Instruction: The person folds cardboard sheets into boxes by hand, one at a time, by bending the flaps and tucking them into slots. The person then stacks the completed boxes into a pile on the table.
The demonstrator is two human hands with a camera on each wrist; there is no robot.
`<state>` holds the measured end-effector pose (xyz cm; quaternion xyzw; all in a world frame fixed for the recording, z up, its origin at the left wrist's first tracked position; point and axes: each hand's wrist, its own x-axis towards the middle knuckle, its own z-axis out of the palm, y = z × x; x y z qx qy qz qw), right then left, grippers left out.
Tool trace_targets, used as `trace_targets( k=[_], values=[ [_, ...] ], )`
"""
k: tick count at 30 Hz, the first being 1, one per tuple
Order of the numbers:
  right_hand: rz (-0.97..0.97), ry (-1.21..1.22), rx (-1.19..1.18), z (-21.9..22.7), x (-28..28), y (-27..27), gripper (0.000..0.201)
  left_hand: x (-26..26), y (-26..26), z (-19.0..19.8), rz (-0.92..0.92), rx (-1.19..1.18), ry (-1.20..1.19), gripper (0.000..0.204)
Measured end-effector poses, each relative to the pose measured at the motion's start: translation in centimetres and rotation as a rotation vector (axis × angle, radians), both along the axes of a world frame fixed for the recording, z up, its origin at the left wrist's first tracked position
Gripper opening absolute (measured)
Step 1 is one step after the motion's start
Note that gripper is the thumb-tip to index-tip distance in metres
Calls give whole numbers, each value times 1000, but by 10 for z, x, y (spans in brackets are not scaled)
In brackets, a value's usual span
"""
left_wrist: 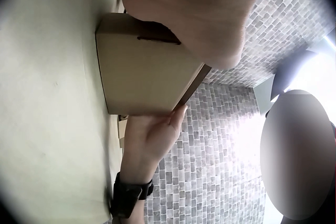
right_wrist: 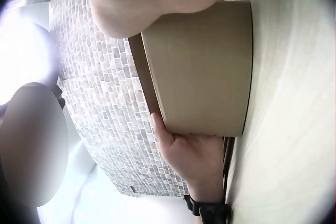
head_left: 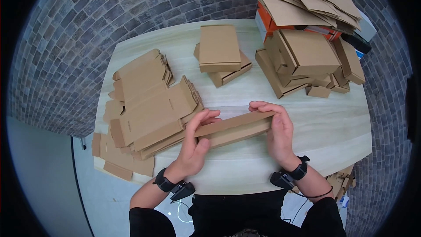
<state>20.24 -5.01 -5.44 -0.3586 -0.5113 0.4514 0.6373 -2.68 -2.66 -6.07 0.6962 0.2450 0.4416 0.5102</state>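
Observation:
A long, narrow brown cardboard box (head_left: 239, 132) stands on the table near its front edge, between both hands, with a flap along its upper side. The left hand (head_left: 195, 145) grips its left end, thumb on the near side and fingers over the far side. At the right end the right hand (head_left: 279, 134) holds the box the same way, its fingers bent over the top corner. In the left wrist view the box's side (left_wrist: 147, 74) rises from the tabletop; the right wrist view shows its plain side (right_wrist: 202, 71) too.
Flattened cardboard blanks (head_left: 149, 101) lie piled at the left of the table (head_left: 324, 131). Two closed boxes (head_left: 219, 48) are stacked at the back middle. Several folded boxes (head_left: 307, 52) stand at the back right, near more flat sheets (head_left: 302, 0) on an orange box.

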Motion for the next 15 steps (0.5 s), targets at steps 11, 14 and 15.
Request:
trace_targets(
  k=[11, 14, 15],
  values=[
    [-28, -8, -1, -1, 3, 2, 35, 1, 0, 6, 12, 160, 152, 95],
    [-34, 11, -28, 0, 2, 0, 35, 0, -1, 13, 2, 137, 156, 96],
    [-35, 12, -28, 0, 1, 0, 35, 0, -2, 16, 0, 118, 160, 97]
  ],
)
